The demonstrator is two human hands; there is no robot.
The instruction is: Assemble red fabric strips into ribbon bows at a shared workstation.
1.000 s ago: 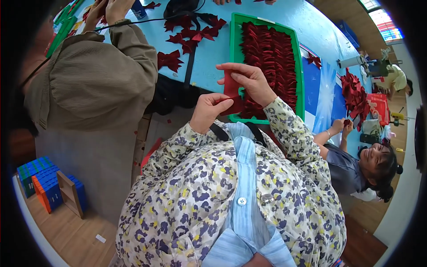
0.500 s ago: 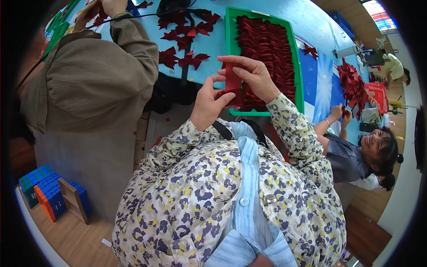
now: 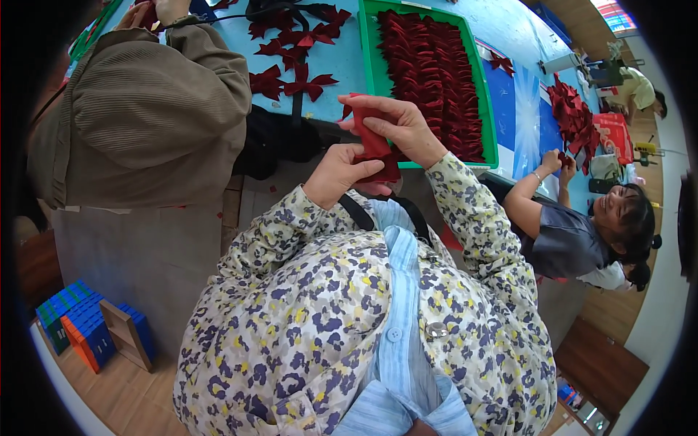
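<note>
A dark red ribbon (image 3: 372,139) is stretched between my two hands, folded near its lower end. My left hand (image 3: 340,174) grips the lower folded part, thumb laid across it. Higher up, my right hand (image 3: 401,129) pinches the ribbon between thumb and fingers. Just beyond my right hand stands a green tray (image 3: 368,54) packed with rows of dark red bows (image 3: 429,80). More bows (image 3: 310,83) lie on the blue table (image 3: 334,116) ahead of my left hand, some on a black strap.
On my left a person in a brown corduroy top (image 3: 153,116) works close by. To the right, another person (image 3: 563,229) handles red pieces beside a heap of red bows (image 3: 571,109). Blue and orange crates (image 3: 91,327) and a wooden frame (image 3: 125,334) stand on the floor behind left.
My left hand has shifted down the ribbon, and the ribbon's upper end now folds over my right fingers. The view has shifted slightly.
</note>
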